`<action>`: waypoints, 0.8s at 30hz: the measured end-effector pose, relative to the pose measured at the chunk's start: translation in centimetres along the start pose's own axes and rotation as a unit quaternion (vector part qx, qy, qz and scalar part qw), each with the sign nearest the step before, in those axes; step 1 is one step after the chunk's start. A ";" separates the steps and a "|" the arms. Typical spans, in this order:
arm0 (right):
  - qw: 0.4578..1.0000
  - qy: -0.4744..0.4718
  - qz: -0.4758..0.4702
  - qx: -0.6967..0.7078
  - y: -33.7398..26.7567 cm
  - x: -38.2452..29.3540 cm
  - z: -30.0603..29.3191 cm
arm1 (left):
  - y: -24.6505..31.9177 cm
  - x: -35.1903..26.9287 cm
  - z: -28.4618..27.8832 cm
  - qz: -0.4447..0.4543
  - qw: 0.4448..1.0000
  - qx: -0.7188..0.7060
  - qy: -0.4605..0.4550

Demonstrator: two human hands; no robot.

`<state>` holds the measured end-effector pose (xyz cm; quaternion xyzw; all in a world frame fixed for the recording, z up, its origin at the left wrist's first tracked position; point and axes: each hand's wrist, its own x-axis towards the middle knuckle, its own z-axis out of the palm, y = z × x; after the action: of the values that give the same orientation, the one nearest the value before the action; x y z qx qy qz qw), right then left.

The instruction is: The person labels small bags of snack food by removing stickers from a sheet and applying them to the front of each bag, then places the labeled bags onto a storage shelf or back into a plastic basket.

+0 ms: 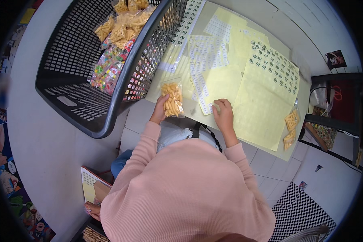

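My left hand (pixel 159 109) grips the side of a clear plastic bag (pixel 173 101) filled with pale yellow stick snacks, at the table's front edge. My right hand (pixel 225 116) is over the lower end of a yellow backing sheet (pixel 206 104) with small white stickers. Its thumb and bent fingers are apart, close to a sticker; whether they touch it is unclear. Further right lies a larger yellow sheet (pixel 258 99) with rows of dark-printed stickers, some spots bare. More small white stickers (pixel 211 53) cover the sheets towards the back.
A black perforated plastic basket (pixel 109 121) at left holds snack bags (pixel 125 25) and colourful wrapped sweets (pixel 109 71). Two snack packs (pixel 290 130) lie by the table's right edge. A dark shelf (pixel 335 121) stands at right. Another person's hand (pixel 92 210) shows at lower left.
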<state>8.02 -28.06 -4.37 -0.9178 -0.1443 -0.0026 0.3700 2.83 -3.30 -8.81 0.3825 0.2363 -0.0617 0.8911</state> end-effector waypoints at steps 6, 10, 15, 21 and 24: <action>0.998 0.040 -0.023 -0.050 -0.5 0.1 1.0 | 0.2 0.6 -0.8 -0.019 0.999 -0.025 -0.031; 0.996 0.049 -0.009 -0.071 -0.7 0.0 1.6 | 0.1 0.4 -0.9 -0.027 0.999 -0.018 -0.022; 0.997 0.031 0.016 -0.067 -1.3 0.0 1.8 | -0.1 0.2 -1.4 -0.046 0.999 -0.014 -0.021; 0.994 0.032 -0.009 -0.108 -1.8 -0.1 2.5 | -0.2 0.4 -1.8 -0.037 0.999 -0.018 -0.025; 0.992 0.026 -0.003 -0.126 -2.1 0.0 2.5 | -0.2 0.1 -1.4 -0.038 0.998 -0.027 -0.032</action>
<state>7.23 -24.90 -4.74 -0.9563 -0.1357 -0.0462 0.2548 2.34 -2.38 -9.82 0.3469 0.2231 -0.1012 0.9053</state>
